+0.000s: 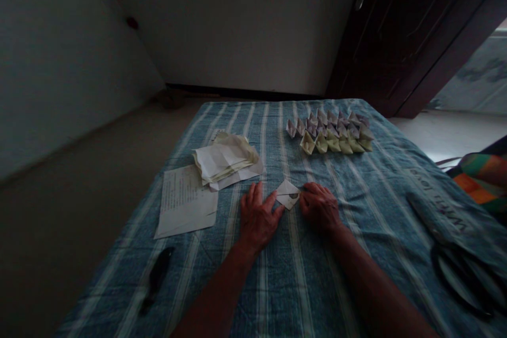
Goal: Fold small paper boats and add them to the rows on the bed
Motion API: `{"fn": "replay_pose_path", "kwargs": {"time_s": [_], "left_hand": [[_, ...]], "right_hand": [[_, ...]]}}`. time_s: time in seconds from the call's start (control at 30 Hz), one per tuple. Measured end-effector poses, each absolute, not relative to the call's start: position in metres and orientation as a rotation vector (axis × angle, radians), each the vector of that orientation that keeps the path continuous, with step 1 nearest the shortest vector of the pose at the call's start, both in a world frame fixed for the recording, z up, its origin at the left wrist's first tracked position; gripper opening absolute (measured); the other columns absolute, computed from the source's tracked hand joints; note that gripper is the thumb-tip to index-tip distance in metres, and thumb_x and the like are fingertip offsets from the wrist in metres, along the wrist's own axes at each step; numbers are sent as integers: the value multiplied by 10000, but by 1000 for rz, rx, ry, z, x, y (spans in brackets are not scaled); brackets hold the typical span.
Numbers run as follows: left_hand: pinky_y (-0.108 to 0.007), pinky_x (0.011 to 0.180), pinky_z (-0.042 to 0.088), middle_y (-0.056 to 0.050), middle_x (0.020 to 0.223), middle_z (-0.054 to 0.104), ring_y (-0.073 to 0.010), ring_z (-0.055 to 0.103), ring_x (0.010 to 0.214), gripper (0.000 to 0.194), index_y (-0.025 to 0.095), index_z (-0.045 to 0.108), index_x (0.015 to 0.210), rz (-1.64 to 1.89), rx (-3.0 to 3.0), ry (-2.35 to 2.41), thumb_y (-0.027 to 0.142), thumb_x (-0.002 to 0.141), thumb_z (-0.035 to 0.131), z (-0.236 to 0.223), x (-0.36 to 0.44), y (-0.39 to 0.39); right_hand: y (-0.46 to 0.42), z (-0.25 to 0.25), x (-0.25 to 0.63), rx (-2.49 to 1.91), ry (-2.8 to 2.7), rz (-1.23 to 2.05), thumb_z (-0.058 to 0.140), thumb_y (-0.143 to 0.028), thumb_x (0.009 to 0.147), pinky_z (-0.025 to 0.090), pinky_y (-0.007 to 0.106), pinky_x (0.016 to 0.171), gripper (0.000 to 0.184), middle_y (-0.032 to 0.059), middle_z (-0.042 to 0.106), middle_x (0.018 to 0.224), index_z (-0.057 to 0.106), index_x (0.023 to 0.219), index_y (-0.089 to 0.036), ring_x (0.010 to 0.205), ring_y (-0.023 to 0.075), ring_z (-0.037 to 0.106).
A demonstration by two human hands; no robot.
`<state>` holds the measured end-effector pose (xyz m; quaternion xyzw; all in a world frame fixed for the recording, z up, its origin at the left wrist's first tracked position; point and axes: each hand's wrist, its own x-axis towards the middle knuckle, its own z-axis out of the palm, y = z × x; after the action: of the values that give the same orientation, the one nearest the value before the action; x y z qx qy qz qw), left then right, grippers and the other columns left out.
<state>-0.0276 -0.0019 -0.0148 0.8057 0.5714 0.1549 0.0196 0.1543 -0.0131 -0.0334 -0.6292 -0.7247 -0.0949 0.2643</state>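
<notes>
A small folded paper square (288, 188), white with a dark printed patch, lies on the tablecloth with one corner toward me. On its left side rests my left hand (258, 216), palm down with the fingers spread; its thumb and index finger touch the paper's edge. My right hand (320, 207) is curled at the opposite corner, its fingertips closed on the paper. Beyond them stand rows of folded paper boats (332, 142), the nearest row yellowish and those behind it whitish-purple.
Loose crumpled sheets (227, 158) lie at the left beside a printed sheet (186, 200). A dark-handled object (158, 274) is at the front left. Large black scissors (447, 248) lie at the right. The striped blue cloth (245, 306) covers the table. Colourful fabric (481, 177) shows at the right edge.
</notes>
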Motion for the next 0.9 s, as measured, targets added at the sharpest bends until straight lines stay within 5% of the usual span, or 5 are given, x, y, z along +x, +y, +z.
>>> {"fn": "replay_pose_path", "kwargs": {"time_s": [0.57, 0.8, 0.9], "left_hand": [[-528, 1049, 362, -140, 1434, 474, -349, 395, 1339, 387, 265, 648, 1218, 474, 2514, 1774, 416, 869, 580, -16, -30, 0], [-528, 1061, 344, -142, 1443, 459, -349, 371, 1354, 385, 269, 639, 1229, 434, 2499, 1766, 399, 872, 577, -13, -29, -1], [-531, 1064, 340, -132, 1443, 461, -346, 368, 1355, 377, 274, 635, 1232, 431, 2500, 1764, 393, 883, 560, -12, -29, -1]], "right_hand": [[-12, -34, 156, -1739, -1932, -232, 525, -141, 852, 407, 312, 728, 265, 67, 660, 896, 627, 614, -198, 793, 186, 572], [-12, -28, 151, -1508, -2124, -195, 545, -245, 892, 414, 406, 938, 248, 117, 591, 1255, 667, 1106, -214, 1204, 283, 483], [-12, -26, 146, -1468, -2218, -143, 546, -283, 909, 380, 465, 996, 270, 114, 556, 1329, 655, 1153, -239, 1280, 303, 428]]}}
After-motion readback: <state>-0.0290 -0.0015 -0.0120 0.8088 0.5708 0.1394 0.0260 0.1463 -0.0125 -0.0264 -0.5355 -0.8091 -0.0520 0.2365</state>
